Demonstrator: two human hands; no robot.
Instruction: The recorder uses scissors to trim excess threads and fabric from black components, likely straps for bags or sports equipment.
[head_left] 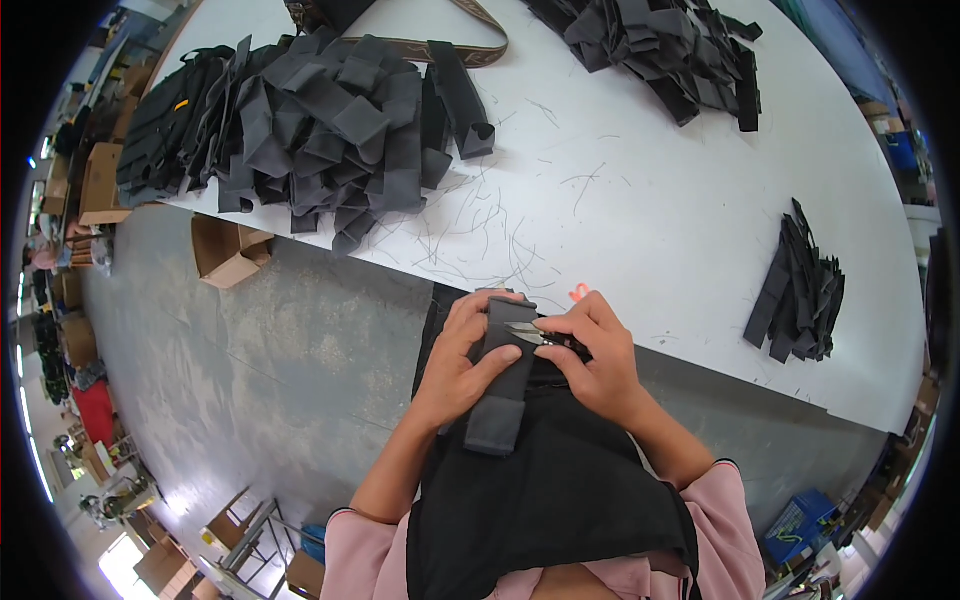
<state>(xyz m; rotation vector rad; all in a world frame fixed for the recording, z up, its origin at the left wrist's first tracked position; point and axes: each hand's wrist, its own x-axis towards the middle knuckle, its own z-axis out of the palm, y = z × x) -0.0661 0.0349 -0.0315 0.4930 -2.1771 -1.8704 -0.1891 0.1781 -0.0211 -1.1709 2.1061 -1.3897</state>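
Observation:
A dark grey fabric strip (500, 390) with folded, stitched ends hangs in front of my black apron. My left hand (462, 362) grips it, thumb on its face and fingers curled behind the upper part. In my right hand (602, 355) is a pair of thread snips (525, 333), held between thumb and fingers. The metal blades lie over the strip near its top end, pointing left. Whether they touch the fabric I cannot tell. A small orange loop (579, 292) shows just above my right fingers.
On the white table (640, 210) lie a large heap of dark strips (330, 125) at left, another pile (660, 45) at the far side and a smaller bundle (798, 290) at right. Cut threads (480, 225) litter the top. An open cardboard box (228, 250) is below the left edge.

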